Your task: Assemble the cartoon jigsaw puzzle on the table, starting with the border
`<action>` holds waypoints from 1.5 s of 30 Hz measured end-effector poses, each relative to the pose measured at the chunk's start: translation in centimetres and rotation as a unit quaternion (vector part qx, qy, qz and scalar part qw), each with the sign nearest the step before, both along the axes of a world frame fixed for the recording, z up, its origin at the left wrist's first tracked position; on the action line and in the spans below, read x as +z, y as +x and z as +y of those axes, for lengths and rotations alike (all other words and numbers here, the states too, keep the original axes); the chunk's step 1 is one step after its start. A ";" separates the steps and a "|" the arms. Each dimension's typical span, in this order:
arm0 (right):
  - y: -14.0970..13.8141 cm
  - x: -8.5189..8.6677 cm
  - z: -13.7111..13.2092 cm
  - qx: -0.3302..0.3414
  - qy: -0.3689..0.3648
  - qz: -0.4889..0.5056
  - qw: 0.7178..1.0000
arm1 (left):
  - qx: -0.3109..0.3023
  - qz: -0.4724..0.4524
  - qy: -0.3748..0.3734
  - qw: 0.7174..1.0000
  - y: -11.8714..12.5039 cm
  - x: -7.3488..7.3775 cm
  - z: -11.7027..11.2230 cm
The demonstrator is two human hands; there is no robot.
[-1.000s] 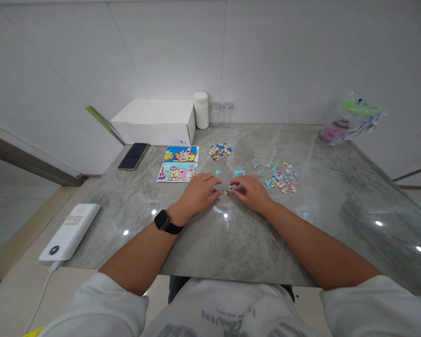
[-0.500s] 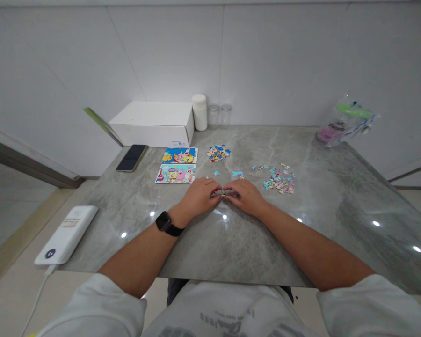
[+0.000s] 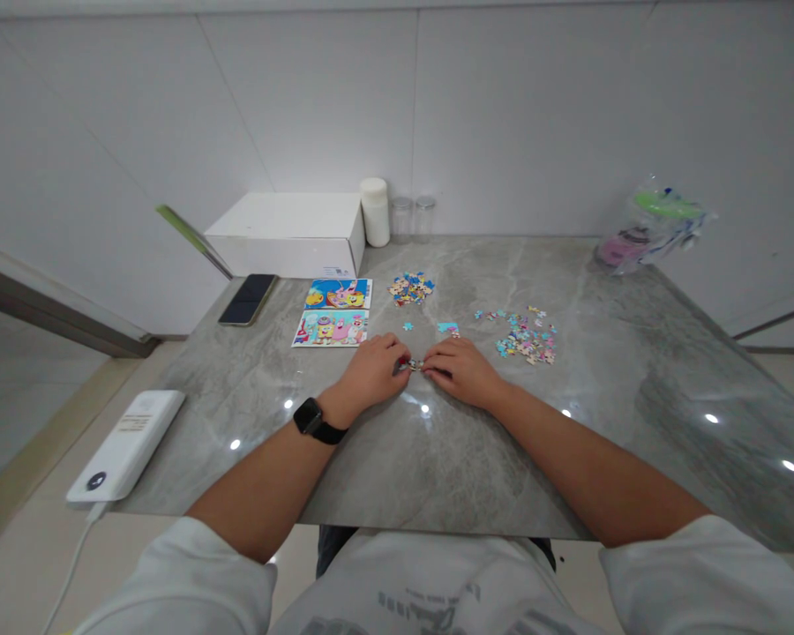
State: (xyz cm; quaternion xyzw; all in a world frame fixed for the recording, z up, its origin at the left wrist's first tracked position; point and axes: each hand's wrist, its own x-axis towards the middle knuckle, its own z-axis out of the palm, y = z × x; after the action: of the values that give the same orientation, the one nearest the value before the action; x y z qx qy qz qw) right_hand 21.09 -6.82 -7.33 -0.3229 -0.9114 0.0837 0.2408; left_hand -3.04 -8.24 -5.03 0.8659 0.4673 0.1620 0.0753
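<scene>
Small jigsaw pieces [image 3: 414,364], with some red showing at their left end, are between my two hands just above or on the grey table. My left hand [image 3: 376,367], with a black watch on its wrist, is closed on the left side of them. From the right, my right hand [image 3: 461,370] pinches at their other end, its fingers partly hiding what it grips. Just beyond my hands lie a loose blue jigsaw piece [image 3: 408,326] and a small joined blue section [image 3: 447,327].
Two cartoon picture cards [image 3: 331,328] lie left of a blue-yellow pile of pieces [image 3: 410,288]. Another pile [image 3: 528,339] is spread to the right. Around the table are a phone [image 3: 248,299], white box [image 3: 284,256], white bottle [image 3: 375,213], plastic bag [image 3: 652,231] and power bank [image 3: 127,445].
My fingertips have drawn slightly apart, so more of the jigsaw pieces shows between them. My left hand has shifted a little to the left.
</scene>
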 end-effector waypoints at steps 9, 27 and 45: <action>0.1 0.0 0.1 0.002 0.000 -0.008 1.000 | 0.003 -0.015 -0.013 1.000 0.2 -0.6 0.3; 0.1 0.1 0.1 0.007 0.000 -0.005 1.000 | -0.002 -0.025 -0.012 1.000 0.5 -0.5 0.0; 0.2 0.1 0.2 0.015 0.001 -0.003 1.000 | 0.001 -0.010 -0.016 1.000 0.7 -0.1 0.0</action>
State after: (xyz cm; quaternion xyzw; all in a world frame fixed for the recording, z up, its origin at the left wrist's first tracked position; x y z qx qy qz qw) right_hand 21.31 -6.66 -7.25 -0.3095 -0.9169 0.0850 0.2374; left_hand -2.36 -8.24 -5.15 0.8624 0.4700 0.1634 0.0934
